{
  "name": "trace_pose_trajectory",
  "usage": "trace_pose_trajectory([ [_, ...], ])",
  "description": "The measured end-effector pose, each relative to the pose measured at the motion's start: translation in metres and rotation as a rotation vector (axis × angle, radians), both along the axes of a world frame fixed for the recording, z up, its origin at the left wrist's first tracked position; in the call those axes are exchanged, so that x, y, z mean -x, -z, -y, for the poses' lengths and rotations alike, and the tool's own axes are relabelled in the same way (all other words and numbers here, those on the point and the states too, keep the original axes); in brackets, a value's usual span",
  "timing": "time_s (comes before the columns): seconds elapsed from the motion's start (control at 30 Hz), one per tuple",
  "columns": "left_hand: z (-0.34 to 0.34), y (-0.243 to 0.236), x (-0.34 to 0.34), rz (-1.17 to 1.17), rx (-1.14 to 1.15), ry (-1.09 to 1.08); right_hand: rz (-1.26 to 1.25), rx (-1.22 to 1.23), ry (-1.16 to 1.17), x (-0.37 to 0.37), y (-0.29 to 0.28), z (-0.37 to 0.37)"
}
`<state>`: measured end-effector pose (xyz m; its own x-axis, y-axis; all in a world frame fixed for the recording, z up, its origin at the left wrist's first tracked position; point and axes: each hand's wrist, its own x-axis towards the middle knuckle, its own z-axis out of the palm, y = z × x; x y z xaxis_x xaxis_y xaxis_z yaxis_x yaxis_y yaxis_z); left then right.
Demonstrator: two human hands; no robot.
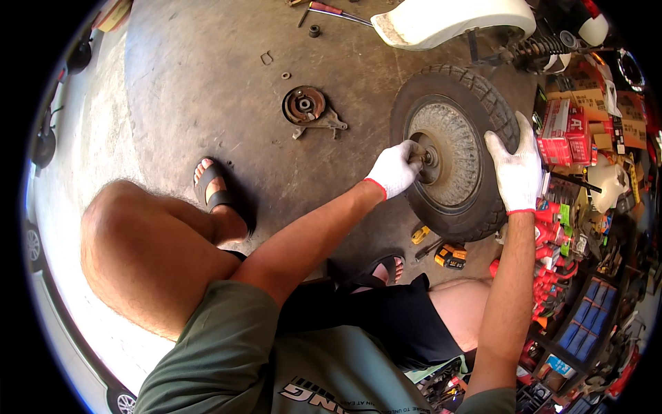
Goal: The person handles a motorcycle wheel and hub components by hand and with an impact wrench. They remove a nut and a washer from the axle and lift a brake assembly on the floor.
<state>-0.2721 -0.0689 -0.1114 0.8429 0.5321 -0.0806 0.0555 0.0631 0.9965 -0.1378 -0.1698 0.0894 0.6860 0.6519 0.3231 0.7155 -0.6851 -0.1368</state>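
Observation:
A motorcycle wheel (448,162) with a knobby black tyre and a dusty, dull metal rim stands on the floor in front of me, tilted slightly. My left hand (397,170), in a white knitted glove with a red cuff, is closed at the hub (429,156). Whatever its fingertips pinch there is mostly hidden. On the right side of the tyre, my gloved right hand (517,165) grips the tread, thumb and fingers apart around it. A rusty brake plate (305,107) with an arm lies on the floor to the left of the wheel.
Beyond the wheel are a white fender (448,22) and a coil-spring shock absorber (541,52). A red-handled screwdriver (327,9), a dark bushing (314,31) and a small ring (285,75) lie on the floor. A yellow-black battery (450,256) sits near my foot. Boxes (565,131) and bottles crowd the right.

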Motion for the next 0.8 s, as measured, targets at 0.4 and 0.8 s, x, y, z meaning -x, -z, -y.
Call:
trace_pose_trajectory([
  [0.4,-0.019,0.018,-0.003,0.065,1.515,0.362,0.018,0.005,-0.004,0.001,-0.001,-0.001],
  [0.8,-0.003,0.04,-0.024,-0.105,0.618,-0.04,0.006,-0.02,-0.033,-0.002,0.002,0.0],
])
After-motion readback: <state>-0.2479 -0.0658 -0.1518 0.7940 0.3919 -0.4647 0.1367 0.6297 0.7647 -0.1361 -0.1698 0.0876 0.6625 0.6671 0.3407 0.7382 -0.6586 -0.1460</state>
